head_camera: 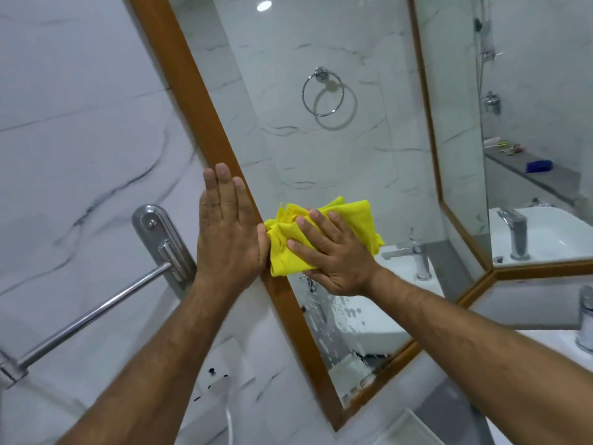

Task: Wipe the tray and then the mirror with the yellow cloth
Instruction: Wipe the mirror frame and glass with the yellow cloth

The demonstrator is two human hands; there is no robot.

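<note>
A wood-framed mirror [321, 149] hangs on the marble wall. The bunched yellow cloth [349, 220] is pressed flat against the glass under my right hand [330, 255], near the left side of the frame. Below the cloth the glass carries water drops and streaks. My left hand [224, 232] lies flat with fingers together against the wooden frame [199, 107] and the wall beside it, holding nothing. The tray is not clearly in view.
A chrome towel bar [96, 311] with its wall bracket sticks out from the wall at lower left. A white basin and a chrome tap [585, 319] stand at the right edge. A second mirror panel [529, 123] angles off at right, reflecting a sink.
</note>
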